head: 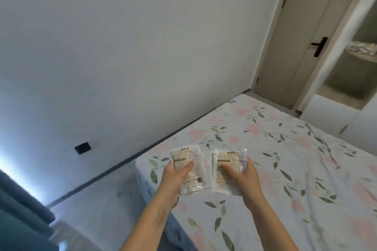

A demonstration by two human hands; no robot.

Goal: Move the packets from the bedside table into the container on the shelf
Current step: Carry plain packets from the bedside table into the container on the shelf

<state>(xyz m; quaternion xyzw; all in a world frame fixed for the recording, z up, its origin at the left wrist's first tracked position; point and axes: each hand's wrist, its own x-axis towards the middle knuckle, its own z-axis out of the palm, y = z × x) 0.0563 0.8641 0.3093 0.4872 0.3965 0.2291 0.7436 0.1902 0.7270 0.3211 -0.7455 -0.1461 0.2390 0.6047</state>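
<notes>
Both hands are out in front, low centre of the frame, each with a stack of packets. The left hand (pixel 173 177) grips the left packets (pixel 191 169), thumb curled over the front face and fingers tucked behind, so that stack is firmly grasped. Just to its right, the right hand (pixel 244 179) grasps the right packets (pixel 228 169) the same way, thumb across the front, fingers wrapped round the far edge. The two stacks sit side by side, close but with a thin gap between them, both held up above the near corner of the bed (pixel 285 159), whose sheet shows pink flowers and green leaves across the lower right of the frame. The packets are clear plastic with pale contents and a printed label at the top; how many are in each stack I cannot tell. Over at the upper right, past the door (pixel 295 36) with its dark handle, an open shelf (pixel 361 55) holds a pale container (pixel 364 47), blurred and well apart from the hands. A white wall fills the upper left, with a dark switch plate (pixel 82 147) low on it, and a blue curtain (pixel 18 210) hangs at the lower left edge.
</notes>
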